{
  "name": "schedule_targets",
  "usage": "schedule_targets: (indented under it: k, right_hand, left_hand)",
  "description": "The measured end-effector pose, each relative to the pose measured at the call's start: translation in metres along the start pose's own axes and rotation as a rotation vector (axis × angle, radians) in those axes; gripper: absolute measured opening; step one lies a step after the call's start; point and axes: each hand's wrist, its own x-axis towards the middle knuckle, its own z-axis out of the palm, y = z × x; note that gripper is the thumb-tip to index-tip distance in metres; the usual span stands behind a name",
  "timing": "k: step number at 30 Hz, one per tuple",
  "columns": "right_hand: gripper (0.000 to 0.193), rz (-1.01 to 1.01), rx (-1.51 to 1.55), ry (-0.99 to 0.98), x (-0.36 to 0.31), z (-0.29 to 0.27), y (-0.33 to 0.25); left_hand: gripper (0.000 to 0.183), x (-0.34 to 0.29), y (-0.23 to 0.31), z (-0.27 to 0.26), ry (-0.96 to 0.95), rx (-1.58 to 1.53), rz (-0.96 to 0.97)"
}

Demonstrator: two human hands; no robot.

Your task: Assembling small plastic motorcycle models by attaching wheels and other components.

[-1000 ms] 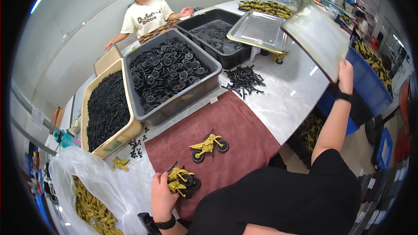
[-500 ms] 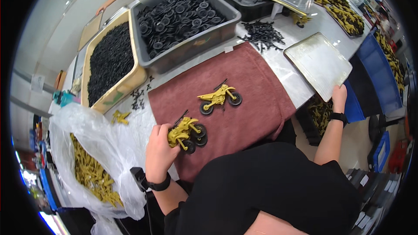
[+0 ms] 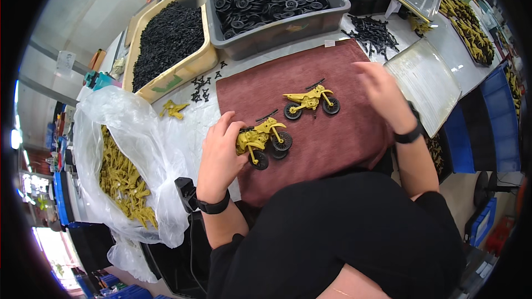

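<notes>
Since the earlier frame, the right hand [image 3: 385,97] has let go of the tray [image 3: 426,77] and moved over the right side of the cloth [image 3: 343,144]. Largest first: the grey tub [image 3: 288,36] of wheels stands beyond the cloth, the cream tub [image 3: 183,72] of black pieces to its far left, and the bag [image 3: 169,188] of yellow parts to its left. The tray lies unheld to its right, with its near corner at or past the table [image 3: 191,138] edge. The clustered bikes [image 3: 259,137], two by appearance, are at the cloth's left edge; the lone bike [image 3: 311,99] lies near its middle. The black pile [image 3: 374,36] sits just past its far right corner. Left hand [image 3: 219,158]: fingers and thumb pinch the rear of the clustered bikes. Right hand: fingers extended, slightly blurred, nothing visible between them; exact spread cannot be told. Risks, as judged: the tray could tip off if the right forearm catches its overhanging corner; the clustered bikes could snag at wheels or handlebars if pulled apart carelessly. Further comparison: the left hand keeps its grip, the lone bike shows no evident shift on the cloth, and the whole view has swung.
</notes>
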Motion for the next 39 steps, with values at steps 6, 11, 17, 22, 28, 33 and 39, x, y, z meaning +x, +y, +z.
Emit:
schedule_targets:
  k: [6,11,17,22,28,33,39]
  right_hand:
    - [0.049,-0.116,-0.121,-0.332,0.023,0.064,-0.02]
    - [0.041,0.19,-0.024,-0.672,0.035,0.034,-0.036]
    - [0.031,0.36,0.208,-0.465,0.02,-0.04,0.023]
    - [0.033,0.551,0.195,0.133,0.006,-0.162,0.139]
    - [0.029,0.647,0.113,0.276,0.017,-0.233,0.256]
    - [0.033,0.64,-0.138,0.086,0.035,-0.224,0.301]
    - [0.035,0.792,-0.058,0.014,0.035,-0.233,0.281]
  left_hand:
    - [0.077,0.008,0.018,0.015,-0.152,0.309,0.084]
    - [0.063,0.027,0.013,0.015,-0.222,0.182,0.12]
    - [0.058,0.019,0.02,0.029,-0.092,0.249,0.075]
    - [0.057,0.021,0.027,0.027,-0.125,0.126,0.036]
    - [0.056,0.051,0.063,0.033,-0.097,0.068,0.007]
    - [0.057,0.09,0.105,0.052,-0.098,-0.011,0.045]
    - [0.065,0.185,0.198,0.106,-0.003,-0.414,0.569]
